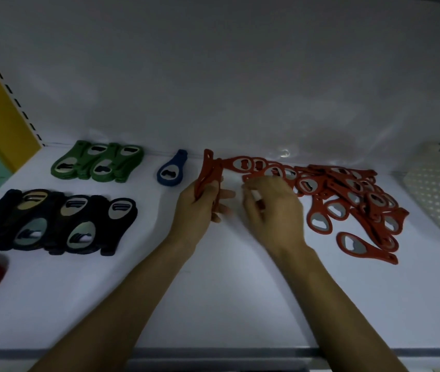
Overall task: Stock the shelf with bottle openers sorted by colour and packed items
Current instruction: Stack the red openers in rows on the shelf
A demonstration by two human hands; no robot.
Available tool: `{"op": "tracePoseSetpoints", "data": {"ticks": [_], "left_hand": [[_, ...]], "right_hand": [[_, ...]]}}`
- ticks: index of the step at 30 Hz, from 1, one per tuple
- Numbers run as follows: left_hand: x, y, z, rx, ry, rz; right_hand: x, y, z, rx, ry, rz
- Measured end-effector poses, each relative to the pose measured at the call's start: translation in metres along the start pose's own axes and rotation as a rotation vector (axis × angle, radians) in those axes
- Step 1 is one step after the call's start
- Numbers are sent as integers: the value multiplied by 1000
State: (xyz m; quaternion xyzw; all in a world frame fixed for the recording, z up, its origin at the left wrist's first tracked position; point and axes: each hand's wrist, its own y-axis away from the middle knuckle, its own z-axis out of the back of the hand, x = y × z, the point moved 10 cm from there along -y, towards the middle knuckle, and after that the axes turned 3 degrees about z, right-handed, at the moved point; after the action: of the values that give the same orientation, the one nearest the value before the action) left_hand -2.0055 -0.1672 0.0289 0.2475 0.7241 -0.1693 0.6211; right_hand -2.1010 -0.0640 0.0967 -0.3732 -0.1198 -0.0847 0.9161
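White shelf (240, 291), pale back wall, dim light. Left hand (200, 208) has its fingers curled round a small stack of red openers (208, 173), held on edge. Right hand (272, 208) hangs bent-fingered over the red pile (347, 200), which spreads right of its fingertips; can't tell if it's pinching one. Best imo: lift one at a time, turn it to match, press it flat vs the stack. Openers are flat red loops w/ metal inserts. Green openers (98, 162), blue opener (172, 170) & black openers (52, 224) lie left of the left fingers
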Motion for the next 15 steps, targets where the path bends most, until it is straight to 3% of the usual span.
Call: {"op": "tracePoseSetpoints", "data": {"ticks": [2, 5, 11, 15], "left_hand": [[-1, 2, -5, 23, -8, -7], [-1, 3, -10, 40, -10, -13], [-1, 3, -13, 56, -78, -32], [-2, 4, -15, 49, -111, -64]], "right_hand": [[-36, 9, -18, 223, 177, -148], [-53, 17, -35, 454, 212, -109], [-34, 7, -29, 408, 41, -69], [-44, -3, -30, 358, -439, -416]]}}
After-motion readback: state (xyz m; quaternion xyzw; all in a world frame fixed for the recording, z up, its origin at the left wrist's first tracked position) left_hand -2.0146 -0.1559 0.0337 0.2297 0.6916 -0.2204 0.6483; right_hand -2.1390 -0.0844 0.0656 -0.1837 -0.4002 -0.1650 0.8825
